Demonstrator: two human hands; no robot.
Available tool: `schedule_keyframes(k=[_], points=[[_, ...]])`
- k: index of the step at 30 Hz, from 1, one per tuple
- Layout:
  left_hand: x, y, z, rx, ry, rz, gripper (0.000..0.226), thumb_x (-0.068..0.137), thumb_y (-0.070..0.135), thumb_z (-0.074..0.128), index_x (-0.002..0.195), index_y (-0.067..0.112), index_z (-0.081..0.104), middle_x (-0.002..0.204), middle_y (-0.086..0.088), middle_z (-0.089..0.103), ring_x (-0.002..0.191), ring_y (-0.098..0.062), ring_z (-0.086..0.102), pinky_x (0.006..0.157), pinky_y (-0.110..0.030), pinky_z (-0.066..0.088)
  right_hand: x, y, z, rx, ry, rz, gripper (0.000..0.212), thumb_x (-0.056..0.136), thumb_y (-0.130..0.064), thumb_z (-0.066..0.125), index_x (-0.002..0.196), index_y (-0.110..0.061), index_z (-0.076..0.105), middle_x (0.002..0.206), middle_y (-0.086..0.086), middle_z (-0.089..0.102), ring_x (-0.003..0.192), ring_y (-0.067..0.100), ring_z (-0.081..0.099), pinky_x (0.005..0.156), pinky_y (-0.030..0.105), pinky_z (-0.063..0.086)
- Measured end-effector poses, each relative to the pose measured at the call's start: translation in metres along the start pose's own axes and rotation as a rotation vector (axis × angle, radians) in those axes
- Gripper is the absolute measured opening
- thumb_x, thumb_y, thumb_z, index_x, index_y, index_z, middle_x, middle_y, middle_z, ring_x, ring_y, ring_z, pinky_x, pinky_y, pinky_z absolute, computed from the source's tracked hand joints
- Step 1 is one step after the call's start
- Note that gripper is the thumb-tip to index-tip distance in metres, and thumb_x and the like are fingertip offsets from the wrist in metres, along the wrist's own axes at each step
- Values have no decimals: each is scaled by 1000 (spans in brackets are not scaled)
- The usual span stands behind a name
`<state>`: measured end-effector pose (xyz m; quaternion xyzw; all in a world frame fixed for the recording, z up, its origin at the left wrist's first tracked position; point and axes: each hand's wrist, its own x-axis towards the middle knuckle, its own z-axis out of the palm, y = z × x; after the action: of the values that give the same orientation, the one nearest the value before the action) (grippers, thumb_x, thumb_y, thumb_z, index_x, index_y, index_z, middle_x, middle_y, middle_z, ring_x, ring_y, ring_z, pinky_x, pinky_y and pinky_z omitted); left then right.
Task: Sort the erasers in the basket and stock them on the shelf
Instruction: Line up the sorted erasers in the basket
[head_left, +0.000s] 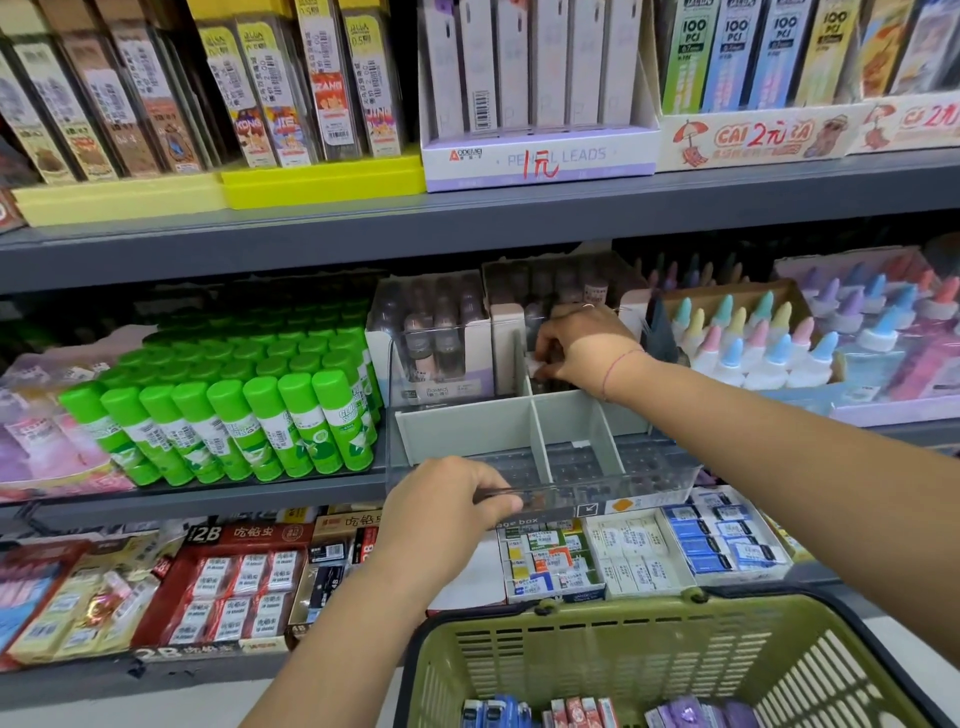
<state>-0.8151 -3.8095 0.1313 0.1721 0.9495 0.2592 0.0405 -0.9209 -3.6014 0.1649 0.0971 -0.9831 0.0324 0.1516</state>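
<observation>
A clear storage box (654, 475) with grey dividers sits on the middle shelf, its front hanging over the shelf edge. My left hand (447, 501) grips the box's front rim. My right hand (576, 348) reaches into the back compartment, its curled fingers on small white erasers (540, 370). The front compartments look bare. An olive green basket (727, 644) stands at the bottom right, with blue, red and purple erasers (582, 713) in it.
Green glue sticks (244, 410) fill the shelf left of the box, and liquid glue bottles (753, 343) stand to its right. Eraser boxes (639, 553) line the lower shelf. Pencil-lead packs (535, 73) fill the top shelf.
</observation>
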Motion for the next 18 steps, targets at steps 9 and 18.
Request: schedule_keyframes(k=[9, 18], points=[[-2, 0, 2, 16, 23, 11, 16, 86, 49, 62, 88, 36, 73, 77, 17, 67, 77, -4, 61, 68, -25, 50, -1, 3, 2, -23, 0, -35, 25, 82, -40, 67, 98, -21, 67, 107, 5, 60, 106, 27, 54, 87, 29, 36], [-41, 7, 19, 163, 499, 388, 19, 93, 27, 59, 104, 15, 67, 95, 0, 67, 91, -24, 58, 80, -37, 41, -95, -21, -11, 473, 310, 24, 14, 87, -32, 62, 88, -18, 66, 83, -3, 58, 73, 10, 53, 70, 22, 42]])
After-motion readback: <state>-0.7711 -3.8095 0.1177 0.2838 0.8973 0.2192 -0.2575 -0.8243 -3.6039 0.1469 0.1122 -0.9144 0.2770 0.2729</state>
